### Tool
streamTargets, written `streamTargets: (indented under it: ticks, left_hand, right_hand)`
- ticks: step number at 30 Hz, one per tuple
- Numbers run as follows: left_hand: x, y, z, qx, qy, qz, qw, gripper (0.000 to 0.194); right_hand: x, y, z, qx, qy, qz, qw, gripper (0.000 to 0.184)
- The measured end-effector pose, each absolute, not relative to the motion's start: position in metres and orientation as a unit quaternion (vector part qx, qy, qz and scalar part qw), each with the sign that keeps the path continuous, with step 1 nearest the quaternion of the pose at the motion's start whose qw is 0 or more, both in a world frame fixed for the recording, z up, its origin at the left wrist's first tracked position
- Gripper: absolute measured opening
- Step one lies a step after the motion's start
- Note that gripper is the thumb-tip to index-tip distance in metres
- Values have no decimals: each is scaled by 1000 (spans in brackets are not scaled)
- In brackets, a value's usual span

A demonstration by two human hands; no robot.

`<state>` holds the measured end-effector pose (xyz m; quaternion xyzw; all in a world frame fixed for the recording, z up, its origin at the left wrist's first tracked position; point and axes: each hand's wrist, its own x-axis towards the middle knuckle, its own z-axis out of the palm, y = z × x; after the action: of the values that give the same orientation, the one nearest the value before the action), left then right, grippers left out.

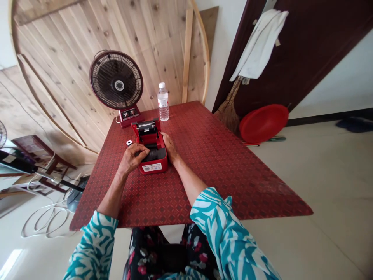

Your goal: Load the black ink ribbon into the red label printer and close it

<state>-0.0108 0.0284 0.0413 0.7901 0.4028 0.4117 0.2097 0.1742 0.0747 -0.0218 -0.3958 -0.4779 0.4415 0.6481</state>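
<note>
A red label printer point(163, 161) stands on the table with its lid point(147, 127) raised, showing a black interior. My left hand point(132, 155) reaches over its left edge, thumb and fingertips pinched together at the black part inside. What they pinch, if anything, is too small to make out. Along the printer's right side lies my right hand point(170, 147), its fingers stretched toward the back and touching the casing. A white label with printed codes point(152, 167) is stuck on the front. Just left of the printer sits a small white ring-shaped piece point(129, 142) with a dark centre.
A dark red fan point(119, 86) and a water bottle point(163, 103) stand at the back of the red patterned table point(227, 171). Behind leans a large round wooden board point(163, 46). A broom point(229, 112) and red basin point(264, 122) are at right; coiled cable point(43, 221) lies left.
</note>
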Motion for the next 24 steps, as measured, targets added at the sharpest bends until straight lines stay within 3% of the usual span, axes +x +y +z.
streamTargets:
  ticks: [8,14,19,22,24]
  left_hand:
    - [-8,24,40,781,433,410,188,19]
    - [-6,21,36,740,488,418,201,24]
    - [-7,21,32,709,491,504,54,54]
    - [-8,22,31,714,460,527,41,79]
    - [-9,21,30,725,446,522,58,79]
  right_hand:
    - [172,100,-14,-377,-424,437,698,57]
    - [177,111,3,-345,-477,456,667,61]
    - [180,99,-1,-380,-489,417,665,60]
    - [181,83,-11,-402,-498,375,670,62]
    - [181,72,-17,-406,-511,350,672,60]
